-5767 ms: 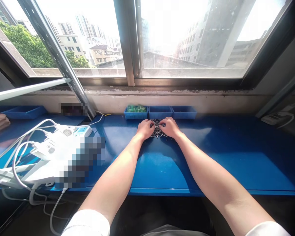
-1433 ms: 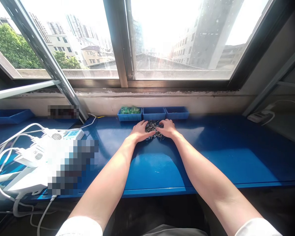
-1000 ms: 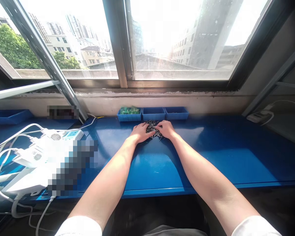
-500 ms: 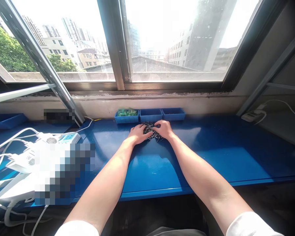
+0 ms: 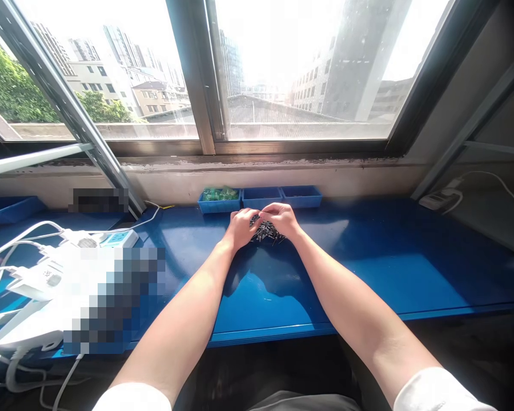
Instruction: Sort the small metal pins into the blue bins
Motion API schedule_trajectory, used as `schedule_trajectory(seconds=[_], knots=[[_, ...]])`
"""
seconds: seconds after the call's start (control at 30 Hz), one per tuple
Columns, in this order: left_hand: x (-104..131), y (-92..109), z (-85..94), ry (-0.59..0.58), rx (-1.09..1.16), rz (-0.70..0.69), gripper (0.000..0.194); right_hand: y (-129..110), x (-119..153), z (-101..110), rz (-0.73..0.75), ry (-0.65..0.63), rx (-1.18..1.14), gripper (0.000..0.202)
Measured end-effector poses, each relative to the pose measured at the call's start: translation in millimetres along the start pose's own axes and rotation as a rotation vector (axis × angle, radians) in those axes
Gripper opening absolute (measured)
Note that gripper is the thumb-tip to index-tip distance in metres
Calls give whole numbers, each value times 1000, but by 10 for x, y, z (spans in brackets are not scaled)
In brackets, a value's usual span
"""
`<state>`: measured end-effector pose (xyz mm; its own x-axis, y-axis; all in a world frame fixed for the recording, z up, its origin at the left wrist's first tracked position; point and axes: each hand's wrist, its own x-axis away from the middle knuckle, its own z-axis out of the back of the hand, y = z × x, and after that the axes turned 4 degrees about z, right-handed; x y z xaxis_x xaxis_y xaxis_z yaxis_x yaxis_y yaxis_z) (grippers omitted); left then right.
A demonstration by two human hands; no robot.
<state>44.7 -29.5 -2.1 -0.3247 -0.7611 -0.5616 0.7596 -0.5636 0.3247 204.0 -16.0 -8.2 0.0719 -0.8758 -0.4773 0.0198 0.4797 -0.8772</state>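
Observation:
A heap of small dark and silvery metal pins or screws (image 5: pixel 267 232) lies on the blue table (image 5: pixel 274 311); their exact kind is too small to tell. My left hand (image 5: pixel 240 228) rests at the heap's left edge, its fingers curled towards the right. On the other side, my right hand (image 5: pixel 281 218) is above the heap with thumb and fingers pinched together. The fingertips of both hands meet over the far part of the heap. Whatever they hold is too small or hidden to make out.
Behind the hands stand three blue bins: a left bin (image 5: pixel 219 208) with green pieces, a middle bin (image 5: pixel 261 201) and a right bin (image 5: pixel 302 200). At left, white power strips and cables (image 5: pixel 38 279) crowd the table beside a metal post (image 5: pixel 98 154).
My hands have come closer together, fingertips now meeting above the heap. The right hand has moved slightly left and its fingers have closed into a pinch.

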Motion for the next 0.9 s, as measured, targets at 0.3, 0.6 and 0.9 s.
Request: schedule_trajectory(seconds=[0.3, 0.6, 0.9], knots=[[-8, 3, -2, 58, 1, 33, 25, -63, 14, 10, -52, 5, 149, 31], [-23, 12, 71, -73, -5, 188, 30, -194, 55, 7, -80, -55, 65, 24], [-13, -24, 38, -86, 64, 128, 34, -169, 49, 51, -108, -59, 10, 21]])
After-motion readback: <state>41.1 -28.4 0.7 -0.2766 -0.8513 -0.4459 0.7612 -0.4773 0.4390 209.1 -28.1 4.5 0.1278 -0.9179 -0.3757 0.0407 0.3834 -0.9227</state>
